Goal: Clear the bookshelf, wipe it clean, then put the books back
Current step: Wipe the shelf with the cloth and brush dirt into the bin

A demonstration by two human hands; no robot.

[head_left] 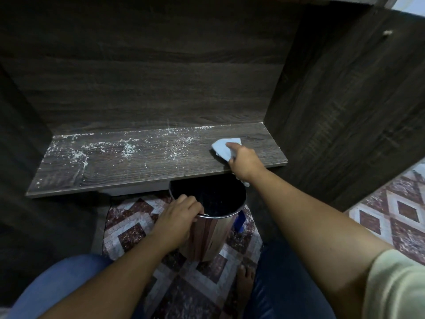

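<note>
Nearest, the left hand [178, 218] grips the near rim of a steel bin [207, 238] over the tiled floor [128, 229], its fingers [195, 207] curled over the edge with the tips hidden inside. The bin's far rim is lost beneath the shelf [138, 166]. Farther off, the right hand [243, 162] clutches a pale blue cloth [222, 147] against the shelf's right end, its fingers mostly hidden behind the knuckles, and white dust [128, 148] speckles the board leftward.

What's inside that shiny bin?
The bin, gripped at its rim by the left hand, looks dark inside with a few pale specks. Its bottom is too dark to see, and the shelf covers its far edge.
</note>
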